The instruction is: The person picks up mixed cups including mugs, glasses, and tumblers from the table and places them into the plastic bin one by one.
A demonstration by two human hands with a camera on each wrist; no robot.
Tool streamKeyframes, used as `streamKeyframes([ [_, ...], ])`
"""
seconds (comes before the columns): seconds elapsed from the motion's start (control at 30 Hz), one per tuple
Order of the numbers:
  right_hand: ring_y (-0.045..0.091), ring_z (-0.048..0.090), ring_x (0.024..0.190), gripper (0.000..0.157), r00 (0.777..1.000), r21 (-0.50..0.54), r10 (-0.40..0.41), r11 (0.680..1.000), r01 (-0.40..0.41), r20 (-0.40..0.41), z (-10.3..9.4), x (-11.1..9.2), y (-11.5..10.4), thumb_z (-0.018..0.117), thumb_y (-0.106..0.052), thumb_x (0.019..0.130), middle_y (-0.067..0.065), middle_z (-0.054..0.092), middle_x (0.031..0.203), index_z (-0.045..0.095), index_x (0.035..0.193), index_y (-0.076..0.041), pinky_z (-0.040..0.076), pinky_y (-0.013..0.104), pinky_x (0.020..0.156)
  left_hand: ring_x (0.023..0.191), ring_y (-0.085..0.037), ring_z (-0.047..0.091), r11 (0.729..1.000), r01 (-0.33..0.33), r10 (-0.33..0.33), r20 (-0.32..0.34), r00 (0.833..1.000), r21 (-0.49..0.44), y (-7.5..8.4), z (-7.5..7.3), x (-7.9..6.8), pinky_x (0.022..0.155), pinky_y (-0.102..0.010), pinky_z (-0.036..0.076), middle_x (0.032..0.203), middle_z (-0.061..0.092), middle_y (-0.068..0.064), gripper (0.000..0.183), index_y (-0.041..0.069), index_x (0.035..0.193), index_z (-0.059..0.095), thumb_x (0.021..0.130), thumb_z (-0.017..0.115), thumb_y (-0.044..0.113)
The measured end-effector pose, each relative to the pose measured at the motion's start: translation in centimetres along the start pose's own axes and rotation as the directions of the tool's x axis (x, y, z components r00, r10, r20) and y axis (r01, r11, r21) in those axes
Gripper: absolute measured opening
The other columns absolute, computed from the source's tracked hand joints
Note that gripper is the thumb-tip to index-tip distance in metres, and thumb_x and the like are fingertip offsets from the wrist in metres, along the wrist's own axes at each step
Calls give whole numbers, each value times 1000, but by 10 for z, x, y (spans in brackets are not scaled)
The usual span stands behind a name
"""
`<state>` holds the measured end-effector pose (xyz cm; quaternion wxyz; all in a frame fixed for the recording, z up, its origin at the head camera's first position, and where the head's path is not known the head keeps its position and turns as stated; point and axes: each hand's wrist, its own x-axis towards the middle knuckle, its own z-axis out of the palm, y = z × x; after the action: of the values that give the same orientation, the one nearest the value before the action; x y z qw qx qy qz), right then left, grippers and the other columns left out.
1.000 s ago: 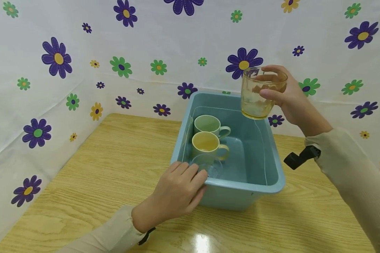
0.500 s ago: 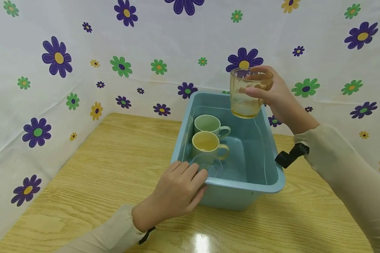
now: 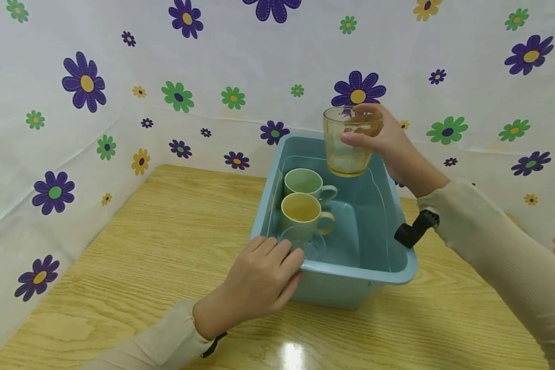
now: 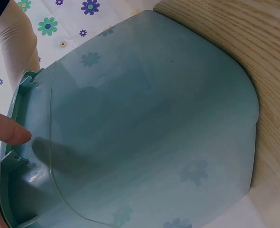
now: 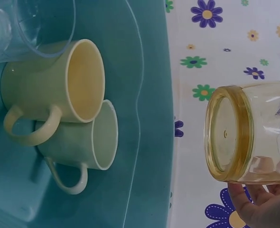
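Above the far part of a blue plastic tub (image 3: 335,270), my right hand (image 3: 381,136) grips an amber-tinted glass (image 3: 339,149) near its rim, with the glass upright. My left hand (image 3: 261,275) holds the tub's near rim, fingers hooked over the top; in the left wrist view the thumb (image 4: 14,132) lies by the outer wall. Inside the tub, along its left side, stand a green mug (image 3: 300,181), a yellow mug (image 3: 299,211) and a clear glass (image 3: 312,246). My left fingers partly hide the clear glass. Both mug handles point right.
The tub stands on a wood-grain table (image 3: 176,231). Behind and to the left hangs a white sheet (image 3: 203,51) printed with flowers. Inside the tub, the bare floor (image 3: 344,226) shows to the right of the mugs.
My right hand has carried the amber glass leftward, from over the tub's right far corner toward its middle, ending slightly lower. The left hand has kept its hold on the rim.
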<state>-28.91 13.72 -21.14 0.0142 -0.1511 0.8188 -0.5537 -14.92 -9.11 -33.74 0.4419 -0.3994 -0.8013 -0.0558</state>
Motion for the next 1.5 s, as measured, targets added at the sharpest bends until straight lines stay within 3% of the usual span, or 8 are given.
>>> streamKeyframes([
  [0.4,29,42,132,75,997,-124,82,989,-82,-2,7,8,-6,68,-33,82,13,40,143,29,142,-14,32,49,109,53,-14,41,1000,5,-5,-3,1000,-2,2,1,-2,55,-26,33,63,44,2,17,13,78,52,88,42,23],
  [1.07,32,45,127,89,987,-311,127,946,-91,97,9,21,-10,74,-31,77,18,45,139,21,144,-8,35,50,107,53,-14,41,1000,-2,2,0,1000,-7,1,1,-1,54,-26,33,63,44,2,17,13,78,52,88,41,22],
  [1.37,34,44,129,94,969,-451,236,875,-178,77,18,29,-19,74,-38,76,20,42,141,19,146,-6,37,48,106,53,-14,40,1000,0,0,-10,1000,-2,0,1,0,54,-26,33,62,43,2,19,12,76,51,88,39,21],
  [1.5,35,45,128,94,955,-493,275,849,-189,109,18,34,-18,73,-36,77,20,43,141,18,147,-6,39,48,104,53,-15,41,1000,-1,1,-8,1000,-3,0,1,0,55,-26,33,62,43,2,19,12,77,52,89,39,21],
])
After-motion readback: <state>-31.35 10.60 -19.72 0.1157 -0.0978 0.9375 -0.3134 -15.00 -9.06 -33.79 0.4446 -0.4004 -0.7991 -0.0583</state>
